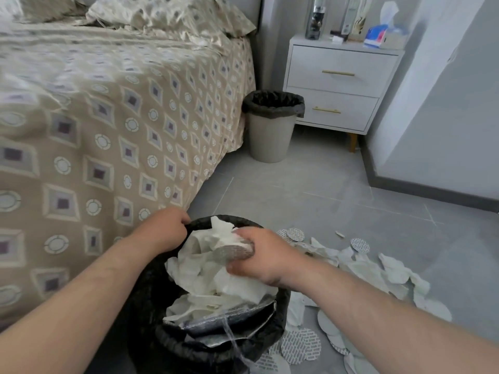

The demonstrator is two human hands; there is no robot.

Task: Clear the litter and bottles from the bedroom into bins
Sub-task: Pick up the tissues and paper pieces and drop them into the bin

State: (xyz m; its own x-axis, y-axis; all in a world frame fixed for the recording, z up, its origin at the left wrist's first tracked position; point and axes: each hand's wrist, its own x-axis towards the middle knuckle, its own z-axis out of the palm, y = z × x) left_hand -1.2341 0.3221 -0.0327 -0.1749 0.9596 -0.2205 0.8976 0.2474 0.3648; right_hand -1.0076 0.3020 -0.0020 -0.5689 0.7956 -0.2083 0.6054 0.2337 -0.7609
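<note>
Your left hand (164, 230) grips the far-left rim of the near bin (175, 344), fingers curled over its black liner. Your right hand (259, 255) clutches a wad of litter (237, 251), white paper plus a printed round disc, just above the bin's mouth. Bin contents: heaped white paper and silver foil pieces. Right of it, loose paper and discs (378, 271) lie scattered on the grey floor. Left: bed (108, 117), patterned cover. Farther off: second bin (272, 136), black-lined, between the bed's corner and the white nightstand (337, 85). On top of the nightstand: a bottle (316, 18) and a tissue box (386, 36)
</note>
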